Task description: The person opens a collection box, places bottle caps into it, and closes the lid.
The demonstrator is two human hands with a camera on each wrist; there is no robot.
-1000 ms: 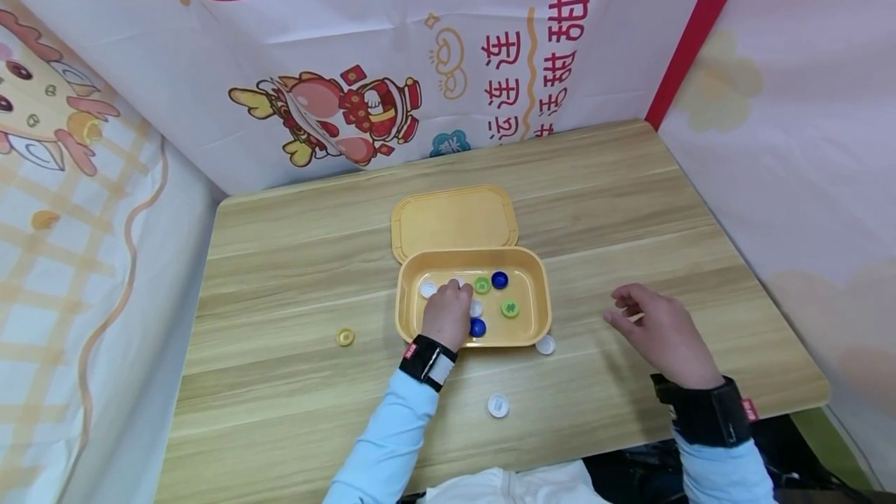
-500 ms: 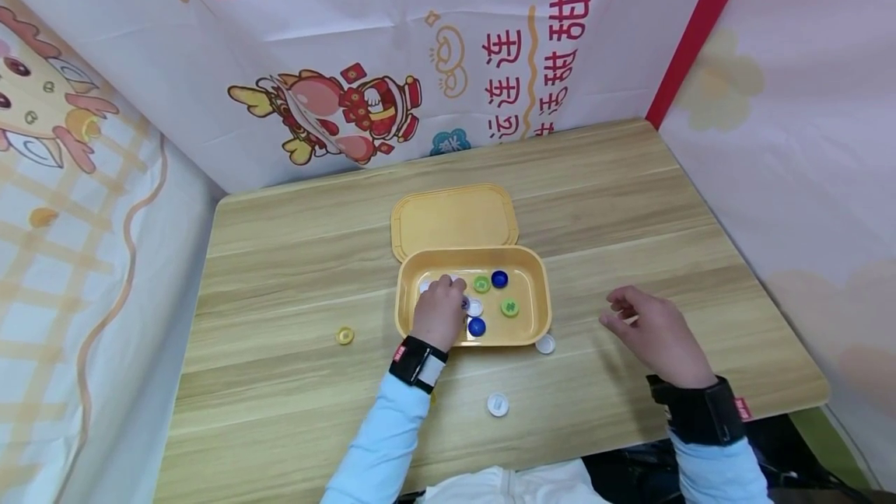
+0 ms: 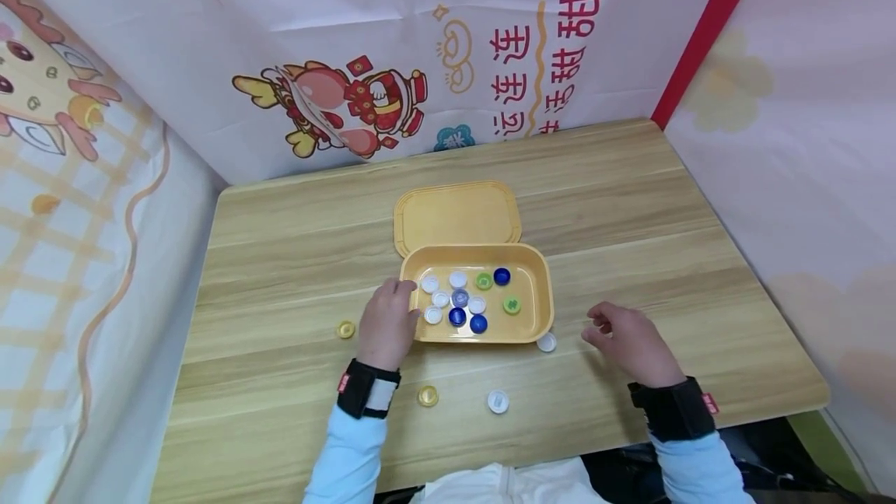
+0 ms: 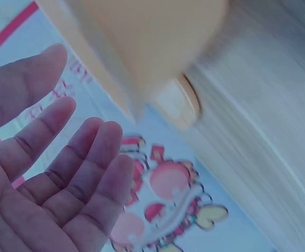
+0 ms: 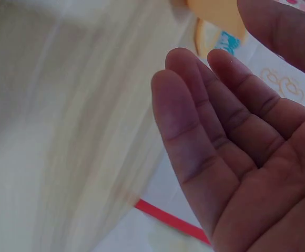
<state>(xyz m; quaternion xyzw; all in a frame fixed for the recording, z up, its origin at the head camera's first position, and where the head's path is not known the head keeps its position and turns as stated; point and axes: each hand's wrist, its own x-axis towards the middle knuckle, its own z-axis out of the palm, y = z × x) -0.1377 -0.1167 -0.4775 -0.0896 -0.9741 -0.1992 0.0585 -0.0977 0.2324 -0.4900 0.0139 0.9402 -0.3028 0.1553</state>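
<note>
A wood-grain table (image 3: pixel 672 255) with rounded corners spreads across the view. Behind it, a white cloth (image 3: pixel 336 22) carries a sideways cartoon figure (image 3: pixel 332 111), a small blue flower (image 3: pixel 454 138) and 2 lines of red writing (image 3: pixel 546 61). A red stripe (image 3: pixel 710 33) slants to the table's far right corner. The left cloth (image 3: pixel 175 239) shows orange checks and a cartoon face (image 3: pixel 31 72); the right cloth (image 3: pixel 791 201), a pale flower (image 3: pixel 728 88).

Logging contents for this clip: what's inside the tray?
The tray holds five white discs, three dark blue discs, one paler blue disc and two green discs. The left hand covers part of its left edge; anything beneath is hidden.
</note>
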